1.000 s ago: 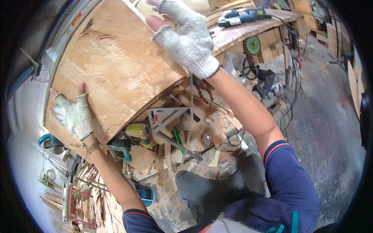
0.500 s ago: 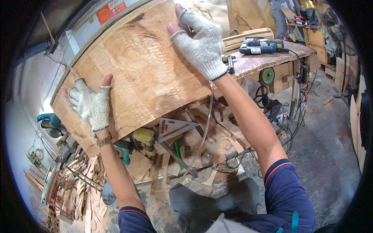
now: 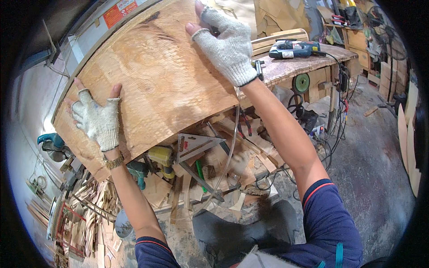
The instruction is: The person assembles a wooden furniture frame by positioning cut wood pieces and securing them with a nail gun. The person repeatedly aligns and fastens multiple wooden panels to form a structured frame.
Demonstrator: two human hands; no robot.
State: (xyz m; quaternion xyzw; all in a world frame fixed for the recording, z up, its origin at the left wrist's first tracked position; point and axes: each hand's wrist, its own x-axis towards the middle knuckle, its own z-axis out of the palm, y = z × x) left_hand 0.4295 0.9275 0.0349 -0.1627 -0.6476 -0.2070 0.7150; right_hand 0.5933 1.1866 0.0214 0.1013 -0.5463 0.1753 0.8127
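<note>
A large plywood sheet (image 3: 156, 85) with a knotty grain fills the upper left, lying tilted over a cluttered bench. My left hand (image 3: 96, 120), in a white fingerless knit glove, presses flat on the sheet's lower left part, with a watch at the wrist. My right hand (image 3: 225, 42), gloved the same way, lies on the sheet's upper right edge, fingers spread over it. Below the sheet's curved lower edge lie a metal triangle square (image 3: 194, 145), a yellow tool (image 3: 161, 156) and wood offcuts.
A blue power drill (image 3: 292, 49) rests on a wooden workbench (image 3: 308, 62) at the upper right, cables hanging below it. A teal power tool (image 3: 51, 143) sits at the left. Wood scraps and strips cover the floor at lower left. Bare concrete floor lies to the right.
The view has shifted and the plywood sheet now sits lower and more central. Both hands have kept their places on it, the left near its lower left, the right at its top.
</note>
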